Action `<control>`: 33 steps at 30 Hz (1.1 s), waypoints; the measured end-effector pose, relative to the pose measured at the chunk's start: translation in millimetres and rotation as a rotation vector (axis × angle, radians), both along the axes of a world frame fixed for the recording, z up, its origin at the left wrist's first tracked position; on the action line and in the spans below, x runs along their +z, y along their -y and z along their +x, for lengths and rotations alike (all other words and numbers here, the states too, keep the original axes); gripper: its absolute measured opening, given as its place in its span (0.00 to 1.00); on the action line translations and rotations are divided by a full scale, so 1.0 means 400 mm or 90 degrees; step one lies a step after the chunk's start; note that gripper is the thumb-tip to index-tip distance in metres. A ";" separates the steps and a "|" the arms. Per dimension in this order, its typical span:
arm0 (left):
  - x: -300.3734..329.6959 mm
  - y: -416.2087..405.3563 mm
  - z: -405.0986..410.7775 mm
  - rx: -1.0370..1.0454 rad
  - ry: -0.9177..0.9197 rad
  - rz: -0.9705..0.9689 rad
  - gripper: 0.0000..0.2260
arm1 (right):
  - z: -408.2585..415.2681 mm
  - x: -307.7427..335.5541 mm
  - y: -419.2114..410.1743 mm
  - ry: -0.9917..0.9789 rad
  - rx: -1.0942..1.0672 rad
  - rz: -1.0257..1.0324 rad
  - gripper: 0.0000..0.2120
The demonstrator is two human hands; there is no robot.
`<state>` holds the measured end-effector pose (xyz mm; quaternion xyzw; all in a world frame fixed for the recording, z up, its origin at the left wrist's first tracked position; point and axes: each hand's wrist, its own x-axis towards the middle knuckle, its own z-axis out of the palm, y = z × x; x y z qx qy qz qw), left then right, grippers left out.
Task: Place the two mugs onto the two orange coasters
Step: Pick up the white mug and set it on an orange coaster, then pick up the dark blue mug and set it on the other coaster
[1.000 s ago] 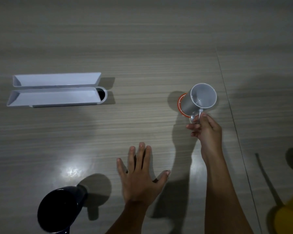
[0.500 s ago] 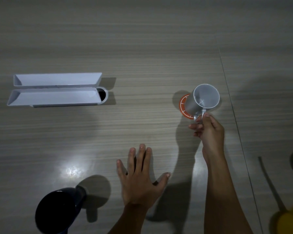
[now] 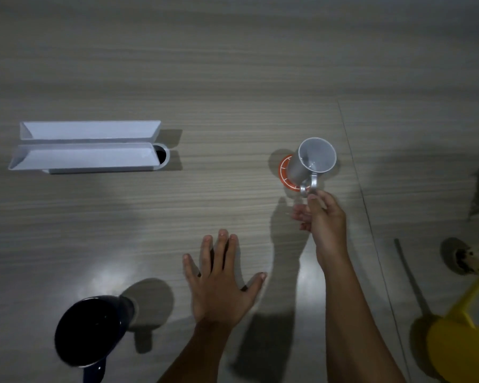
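On the wood-grain desk (image 3: 233, 78), right of centre, a pale grey cylindrical mug (image 3: 311, 161) stands on a round orange coaster (image 3: 284, 172); the right hand (image 3: 322, 217) meets the handle with its fingertips, the other fingers loosely parted, so a closed grip cannot be confirmed. Nearer the viewer, the left hand (image 3: 219, 283) lies flat on the desk, fingers spread, holding nothing. A dark blue glossy mug (image 3: 90, 330) stands at lower left, apart from that hand. A white two-trough plastic holder (image 3: 86, 146) lies at far left; a yellow plastic object (image 3: 459, 341) is at lower right.
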<state>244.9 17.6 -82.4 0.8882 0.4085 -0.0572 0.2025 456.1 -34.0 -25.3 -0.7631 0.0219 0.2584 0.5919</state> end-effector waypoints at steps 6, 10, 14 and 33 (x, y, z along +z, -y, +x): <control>0.009 0.000 -0.052 -0.067 0.021 -0.012 0.40 | -0.169 0.057 0.102 -0.017 0.051 -0.066 0.05; 0.016 0.010 -0.198 -0.189 0.055 -0.018 0.34 | -0.338 0.053 0.153 0.050 0.145 -0.156 0.09; 0.021 0.033 -0.402 -0.238 0.075 -0.012 0.30 | -0.520 0.019 0.167 0.130 0.263 -0.228 0.09; 0.176 -0.074 -0.737 0.332 0.500 -0.586 0.08 | -0.865 -0.094 0.188 0.342 0.591 -0.561 0.45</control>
